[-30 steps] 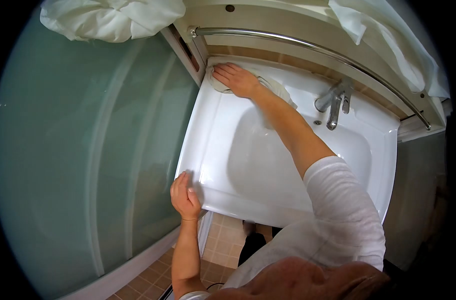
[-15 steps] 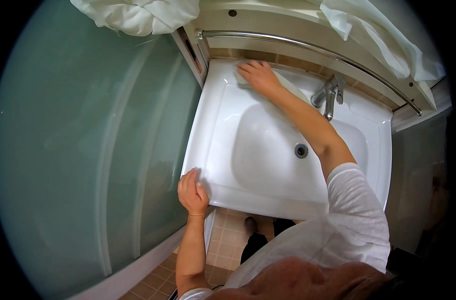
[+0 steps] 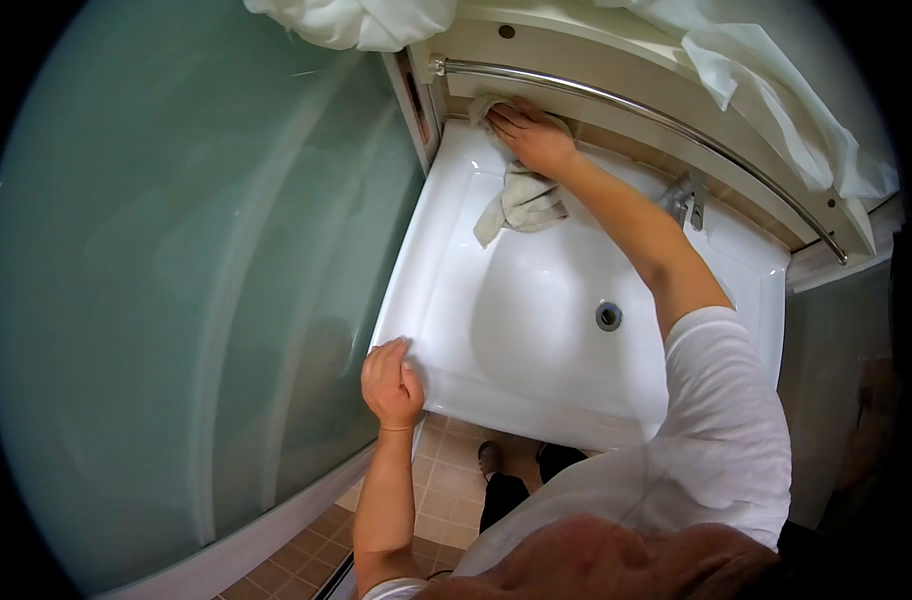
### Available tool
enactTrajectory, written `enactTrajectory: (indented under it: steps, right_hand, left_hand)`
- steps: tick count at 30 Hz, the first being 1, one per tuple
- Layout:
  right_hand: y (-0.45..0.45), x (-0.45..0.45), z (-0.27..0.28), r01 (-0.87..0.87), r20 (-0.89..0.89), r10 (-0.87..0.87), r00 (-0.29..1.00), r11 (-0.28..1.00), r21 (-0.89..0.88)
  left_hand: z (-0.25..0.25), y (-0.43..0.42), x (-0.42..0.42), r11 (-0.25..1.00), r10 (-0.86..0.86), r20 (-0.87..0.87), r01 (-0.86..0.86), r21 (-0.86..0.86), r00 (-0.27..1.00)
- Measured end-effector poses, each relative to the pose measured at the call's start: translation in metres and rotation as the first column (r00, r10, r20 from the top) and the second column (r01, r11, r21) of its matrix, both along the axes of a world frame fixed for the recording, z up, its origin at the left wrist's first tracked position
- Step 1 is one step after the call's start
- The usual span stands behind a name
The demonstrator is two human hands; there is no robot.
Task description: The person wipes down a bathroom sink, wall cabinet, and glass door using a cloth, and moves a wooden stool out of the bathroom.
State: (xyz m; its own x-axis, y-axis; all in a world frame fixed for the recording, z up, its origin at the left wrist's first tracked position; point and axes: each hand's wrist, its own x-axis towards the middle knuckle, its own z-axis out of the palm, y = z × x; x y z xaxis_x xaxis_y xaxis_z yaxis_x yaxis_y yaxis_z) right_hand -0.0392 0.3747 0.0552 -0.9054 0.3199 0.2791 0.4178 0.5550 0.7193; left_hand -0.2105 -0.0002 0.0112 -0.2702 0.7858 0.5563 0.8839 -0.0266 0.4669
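A damp beige cloth (image 3: 526,200) lies bunched at the back left of the white sink (image 3: 536,330), with one end up against the tiled strip behind the rim. Pressed on that upper end is my right hand (image 3: 536,138), its fingers over the cloth at the wall. A fold of the cloth hangs below the palm towards the basin. My left hand (image 3: 392,385) rests on the sink's front left corner with its fingers close together and nothing visible in them.
A metal rail (image 3: 636,97) runs above the sink's back edge. The faucet (image 3: 684,200) is partly behind my right arm. Frosted glass (image 3: 176,280) stands on the left. White plastic sheets (image 3: 766,100) hang at the top right, and a white bundle (image 3: 366,20) at the top left.
My right hand has moved right along the back rim and up onto the tiled strip with the cloth, which now hangs bunched below it. My left hand stays at the corner.
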Motion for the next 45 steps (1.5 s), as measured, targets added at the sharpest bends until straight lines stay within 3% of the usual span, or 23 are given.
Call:
enactTrajectory:
  steps: [1, 2, 3, 4, 6, 7, 9, 11, 13, 17, 20, 23, 24, 31, 32, 33, 34, 37, 39, 41, 43, 44, 45]
  right_hand:
    - [-0.003, -0.007, 0.007, -0.009, -0.001, 0.009, 1.0, 1.0, 0.005]
    - [-0.004, -0.018, 0.012, -0.042, -0.248, -0.054, 0.967, 0.931, -0.364]
    - [-0.006, -0.029, 0.017, -0.158, -0.435, -0.205, 0.877, 0.731, -0.663]
    - [-0.008, -0.04, 0.023, -0.166, -0.438, -0.2, 0.876, 0.728, -0.665]
    - [-0.012, -0.068, 0.03, -0.605, -0.708, -0.44, 0.553, 0.371, -0.704]
    - [-0.015, -0.092, 0.021, -0.617, -0.712, -0.438, 0.549, 0.363, -0.698]
    - [-0.026, -0.136, -0.01, -0.657, -0.913, -0.217, 0.345, 0.639, -0.4]
    - [-0.029, -0.133, -0.03, -0.712, -0.933, -0.184, 0.31, 0.605, -0.355]
    - [-0.049, -0.109, -0.032, -0.645, -0.777, -0.355, 0.52, 0.433, -0.63]
    - [-0.046, -0.117, -0.065, -0.603, -0.774, -0.367, 0.516, 0.486, -0.632]
    - [-0.063, -0.124, -0.035, -0.694, -0.568, -0.674, 0.473, 0.112, -0.711]
    - [-0.074, -0.137, -0.052, -0.822, -0.667, -0.636, 0.388, 0.09, -0.563]
    - [-0.101, -0.131, -0.027, -0.81, -0.594, -0.676, 0.437, -0.008, -0.587]
    - [-0.246, -0.133, 0.01, -0.812, -0.793, -0.264, 0.548, 0.059, -0.581]
    - [-0.274, -0.131, 0.016, -0.829, -0.827, -0.173, 0.536, 0.079, -0.554]
    - [-0.292, -0.131, 0.02, -0.846, -0.852, -0.078, 0.518, 0.098, -0.523]
    - [-0.295, -0.131, 0.024, -0.85, -0.856, -0.069, 0.512, 0.102, -0.517]
    - [-0.283, -0.14, 0.034, -0.794, -0.837, -0.12, 0.534, 0.267, -0.546]
    - [-0.245, -0.154, 0.05, -0.862, -0.904, -0.214, 0.371, 0.283, -0.42]
    - [-0.22, -0.162, 0.085, -0.927, -0.869, -0.448, 0.207, 0.194, -0.321]
    - [-0.24, -0.172, 0.098, -0.962, -0.878, -0.467, 0.108, 0.173, -0.21]
    - [-0.264, -0.177, 0.09, -0.923, -0.929, -0.329, 0.169, 0.279, -0.266]
    - [-0.291, -0.177, 0.086, -0.867, -0.95, -0.195, 0.243, 0.396, -0.303]
  left_hand:
    - [0.0, 0.0, 0.0, 1.0, 0.009, -0.001, -0.009, 0.005, 1.0]
    - [0.001, 0.0, 0.0, 1.0, 0.007, 0.007, -0.007, -0.001, 1.0]
    - [-0.001, 0.002, -0.001, 1.0, -0.002, 0.015, 0.002, -0.008, 1.0]
    - [-0.001, 0.002, -0.001, 1.0, 0.006, 0.01, -0.005, -0.012, 1.0]
    - [0.001, 0.001, -0.001, 1.0, 0.009, 0.007, -0.009, -0.025, 1.0]
    - [0.001, 0.002, -0.001, 0.999, 0.019, -0.006, -0.019, -0.029, 1.0]
    - [0.002, 0.002, -0.001, 0.999, 0.006, -0.001, -0.006, -0.039, 1.0]
    - [-0.001, 0.001, -0.002, 0.998, 0.02, -0.002, -0.02, -0.055, 1.0]
    - [0.001, 0.001, -0.001, 0.998, 0.014, 0.0, -0.014, -0.055, 1.0]
    - [-0.001, -0.001, -0.002, 0.999, 0.029, -0.015, -0.029, -0.036, 0.999]
    - [-0.002, 0.001, -0.002, 0.999, 0.02, 0.009, -0.02, -0.025, 1.0]
    - [-0.001, 0.001, 0.0, 0.999, 0.043, -0.01, -0.043, -0.006, 0.999]
    - [-0.004, 0.001, -0.001, 0.999, 0.044, -0.01, -0.044, 0.001, 0.999]
    - [-0.01, 0.002, -0.001, 0.997, 0.029, -0.046, -0.026, 0.079, 0.998]
    - [-0.019, -0.006, 0.0, 0.962, 0.128, -0.078, -0.143, -0.231, 0.989]
    - [-0.016, -0.005, 0.007, 0.965, 0.13, -0.082, -0.145, -0.22, 0.988]
    - [-0.012, -0.001, 0.015, 0.975, 0.213, 0.047, -0.209, -0.078, 0.976]
    - [-0.013, 0.003, 0.007, 0.985, 0.17, -0.001, -0.17, -0.013, 0.985]
    - [-0.016, 0.005, 0.002, 0.997, 0.058, -0.099, -0.052, 0.061, 0.993]
    - [-0.017, 0.004, 0.005, 0.996, 0.062, -0.059, -0.058, 0.068, 0.996]
    - [-0.018, 0.007, 0.003, 0.99, 0.067, -0.055, -0.06, 0.131, 0.996]
    - [-0.017, 0.003, 0.0, 0.975, 0.027, 0.013, -0.024, -0.22, 1.0]
    - [-0.02, 0.004, 0.001, 0.948, 0.024, 0.029, -0.014, -0.319, 0.999]
